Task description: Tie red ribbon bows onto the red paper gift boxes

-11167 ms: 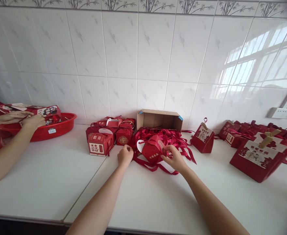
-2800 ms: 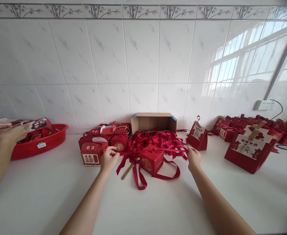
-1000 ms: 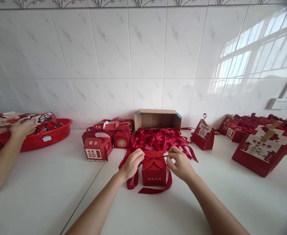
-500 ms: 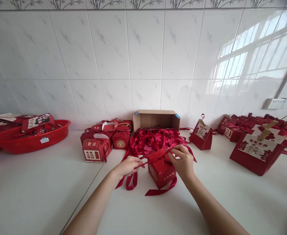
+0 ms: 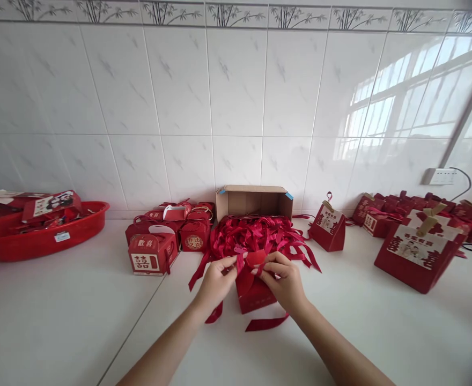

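A red gift box (image 5: 255,296) stands on the white table in front of me, its folded top partly covered by my hands. My left hand (image 5: 220,279) pinches a dark red ribbon (image 5: 240,264) at the left of the box top. At the right of it, my right hand (image 5: 281,276) is closed on another part of the ribbon, thumb and fingers together. A loose ribbon tail (image 5: 266,324) lies on the table before the box. Whether a knot lies between the fingers is hidden.
Behind the box, a heap of red ribbons (image 5: 260,234) spills from a cardboard box (image 5: 254,201). Several finished-looking red boxes (image 5: 149,254) stand at left, beside a red basin (image 5: 87,230). Red gift bags (image 5: 419,257) stand at right, with a smaller bag (image 5: 327,228) nearer the middle.
Both hands have come closer together over the box top. The ribbon, stretched across between them before, is now bunched upward at the fingers. The camera view has shifted slightly.
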The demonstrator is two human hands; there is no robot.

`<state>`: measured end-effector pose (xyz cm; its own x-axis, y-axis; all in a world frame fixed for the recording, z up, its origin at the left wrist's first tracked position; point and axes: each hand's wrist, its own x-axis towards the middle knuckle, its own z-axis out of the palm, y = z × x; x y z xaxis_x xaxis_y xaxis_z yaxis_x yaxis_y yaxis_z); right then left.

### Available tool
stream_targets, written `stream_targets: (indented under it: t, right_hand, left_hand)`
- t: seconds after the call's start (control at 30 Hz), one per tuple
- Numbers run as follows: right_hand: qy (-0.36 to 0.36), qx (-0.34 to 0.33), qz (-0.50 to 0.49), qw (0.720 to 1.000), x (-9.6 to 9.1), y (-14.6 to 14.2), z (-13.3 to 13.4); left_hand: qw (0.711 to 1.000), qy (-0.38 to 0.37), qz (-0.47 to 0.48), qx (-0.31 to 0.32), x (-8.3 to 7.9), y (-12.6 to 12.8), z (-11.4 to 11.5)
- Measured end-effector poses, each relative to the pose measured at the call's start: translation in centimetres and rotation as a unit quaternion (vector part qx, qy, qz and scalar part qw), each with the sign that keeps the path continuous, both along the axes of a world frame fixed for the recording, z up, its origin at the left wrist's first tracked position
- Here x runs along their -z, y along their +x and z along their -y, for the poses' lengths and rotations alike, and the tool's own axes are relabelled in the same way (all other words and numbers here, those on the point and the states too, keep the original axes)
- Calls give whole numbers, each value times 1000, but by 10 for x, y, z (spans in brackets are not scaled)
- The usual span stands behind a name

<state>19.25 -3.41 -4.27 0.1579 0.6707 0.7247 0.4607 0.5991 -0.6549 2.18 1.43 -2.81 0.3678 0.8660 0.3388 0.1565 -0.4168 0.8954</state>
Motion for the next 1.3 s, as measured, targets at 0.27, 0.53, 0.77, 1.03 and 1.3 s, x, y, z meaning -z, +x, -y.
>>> stream_targets:
  t: [0.27,0.53,0.77,1.03,1.3]
  right_hand:
    - [-79,-103,-33,991,-6,-1,4]
    - [-141,-199,1,970,-12,7,7]
    - [-165,-248,14,954,-13,9,10]
    - [-197,-281,-4,939,-8,8,6]
    - [-215,-260,-95,937,-3,16,-3]
  left_hand:
    - [910,377,-160,-59,14,4,15]
    - [880,443,-172,24,6,-8,8]
    - [886,429,-163,71,1,-12,11]
    - [913,378,-98,116,0,-10,9]
    - [946,309,-74,62,-3,-11,3]
